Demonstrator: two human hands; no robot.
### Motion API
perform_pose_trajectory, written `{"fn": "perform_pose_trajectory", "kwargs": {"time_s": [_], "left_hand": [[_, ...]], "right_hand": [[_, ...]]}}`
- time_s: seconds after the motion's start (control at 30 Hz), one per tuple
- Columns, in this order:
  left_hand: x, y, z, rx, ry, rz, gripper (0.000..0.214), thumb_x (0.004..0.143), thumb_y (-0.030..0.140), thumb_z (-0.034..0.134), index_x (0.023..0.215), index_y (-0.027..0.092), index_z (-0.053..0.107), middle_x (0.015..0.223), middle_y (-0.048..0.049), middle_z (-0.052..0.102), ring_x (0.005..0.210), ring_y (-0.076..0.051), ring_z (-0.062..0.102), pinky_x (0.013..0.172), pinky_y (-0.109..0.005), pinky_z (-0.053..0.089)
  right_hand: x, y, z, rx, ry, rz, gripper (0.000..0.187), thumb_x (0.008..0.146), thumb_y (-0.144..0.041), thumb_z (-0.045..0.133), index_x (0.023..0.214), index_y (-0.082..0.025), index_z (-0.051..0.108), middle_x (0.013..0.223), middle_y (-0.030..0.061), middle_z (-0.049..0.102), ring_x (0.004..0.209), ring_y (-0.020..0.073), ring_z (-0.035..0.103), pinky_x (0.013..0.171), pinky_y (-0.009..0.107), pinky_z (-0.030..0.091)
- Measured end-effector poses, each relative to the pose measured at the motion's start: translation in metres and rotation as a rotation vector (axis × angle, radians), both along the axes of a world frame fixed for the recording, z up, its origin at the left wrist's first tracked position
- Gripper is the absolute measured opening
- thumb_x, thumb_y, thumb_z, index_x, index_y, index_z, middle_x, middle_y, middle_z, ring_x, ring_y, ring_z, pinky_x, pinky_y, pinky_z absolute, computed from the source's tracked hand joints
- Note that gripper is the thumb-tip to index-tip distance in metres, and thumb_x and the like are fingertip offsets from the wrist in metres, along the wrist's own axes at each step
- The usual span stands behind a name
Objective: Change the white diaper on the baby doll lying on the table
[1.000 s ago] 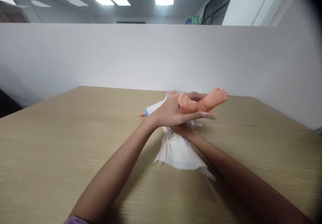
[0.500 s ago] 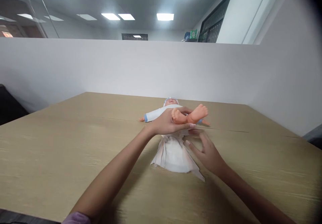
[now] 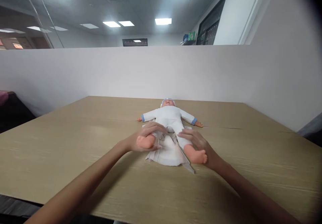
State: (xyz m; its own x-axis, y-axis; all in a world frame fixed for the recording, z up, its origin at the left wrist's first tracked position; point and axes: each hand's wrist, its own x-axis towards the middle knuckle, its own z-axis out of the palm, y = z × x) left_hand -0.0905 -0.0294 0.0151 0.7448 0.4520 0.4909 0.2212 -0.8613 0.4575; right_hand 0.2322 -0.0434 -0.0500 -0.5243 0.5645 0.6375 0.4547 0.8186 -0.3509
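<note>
A baby doll point(image 3: 169, 114) in a white outfit with blue cuffs and a printed white cap lies on its back, legs spread toward me. Under its hips an unfolded white diaper point(image 3: 169, 153) is spread, its near end fanned out on the table. My left hand point(image 3: 144, 137) is wrapped round the doll's leg at the left, fingers above and thumb below, with the bare foot by my palm. At the right, my right hand point(image 3: 198, 142) curves round the outside of the other leg, fingertips on the white leg covering.
The doll lies on a wide light-brown table point(image 3: 88, 170) with a seam across it. A white partition wall point(image 3: 125, 73) rises behind the far edge. Dark objects point(image 3: 15, 113) stand beyond the table's left edge.
The doll's feet, held up together in my left hand before, are now apart and lower. My right hand has moved from the diaper's side onto the right-hand leg. The doll's torso is now uncovered.
</note>
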Motion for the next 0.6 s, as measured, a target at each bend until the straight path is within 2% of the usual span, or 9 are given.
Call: {"fn": "perform_pose_trajectory", "kwargs": {"time_s": [0.13,0.2,0.27,0.4,0.5,0.6], "left_hand": [[-0.031,0.001,-0.037,0.018,0.102,0.041,0.051,0.091,0.034,0.073,0.139,0.026,0.059,0.141,-0.0136,0.064,0.138,-0.033,0.053,0.118,-0.052,0.043],[-0.04,0.001,-0.052,-0.008,0.133,0.073,0.059,0.089,0.035,0.074,0.144,0.027,0.056,0.15,-0.0135,0.059,0.145,-0.035,0.046,0.12,-0.052,0.041],[-0.043,0.001,-0.06,-0.046,0.179,0.088,0.068,0.084,0.039,0.08,0.146,0.028,0.054,0.155,-0.0126,0.055,0.148,-0.036,0.042,0.121,-0.053,0.04],[-0.044,-0.001,-0.057,-0.087,0.238,0.092,0.075,0.081,0.037,0.083,0.149,0.031,0.053,0.16,-0.0101,0.05,0.152,-0.036,0.037,0.123,-0.054,0.038],[-0.043,-0.005,-0.05,-0.109,0.281,0.084,0.077,0.084,0.027,0.079,0.154,0.033,0.047,0.164,-0.0072,0.045,0.154,-0.034,0.035,0.123,-0.053,0.04],[-0.044,-0.007,-0.046,-0.089,0.326,0.068,0.07,0.091,0.021,0.07,0.156,0.032,0.046,0.166,-0.0066,0.043,0.155,-0.032,0.034,0.124,-0.052,0.038]], "right_hand": [[0.02,0.012,-0.023,0.197,-0.262,0.032,0.046,0.098,-0.006,0.045,0.129,-0.031,0.068,0.142,0.0064,0.065,0.141,0.0257,0.054,0.112,0.047,0.051],[0.02,0.015,-0.028,0.213,-0.313,0.025,0.049,0.094,0.0,0.044,0.123,-0.03,0.07,0.139,0.0064,0.066,0.141,0.025,0.054,0.111,0.047,0.051],[0.017,0.015,-0.028,0.194,-0.334,0.013,0.051,0.09,0.002,0.044,0.12,-0.029,0.071,0.138,0.0069,0.066,0.14,0.0253,0.054,0.111,0.048,0.051],[0.011,0.011,-0.026,0.132,-0.337,-0.021,0.053,0.087,0.002,0.044,0.119,-0.03,0.073,0.138,0.007,0.066,0.137,0.0262,0.056,0.109,0.049,0.052],[0.01,0.009,-0.027,0.109,-0.318,-0.026,0.054,0.088,0.001,0.044,0.12,-0.031,0.074,0.137,0.0065,0.067,0.136,0.0263,0.056,0.11,0.05,0.051],[0.01,0.008,-0.024,0.08,-0.309,-0.018,0.056,0.087,0.002,0.043,0.122,-0.03,0.073,0.136,0.0072,0.067,0.136,0.0264,0.056,0.111,0.05,0.051]]}}
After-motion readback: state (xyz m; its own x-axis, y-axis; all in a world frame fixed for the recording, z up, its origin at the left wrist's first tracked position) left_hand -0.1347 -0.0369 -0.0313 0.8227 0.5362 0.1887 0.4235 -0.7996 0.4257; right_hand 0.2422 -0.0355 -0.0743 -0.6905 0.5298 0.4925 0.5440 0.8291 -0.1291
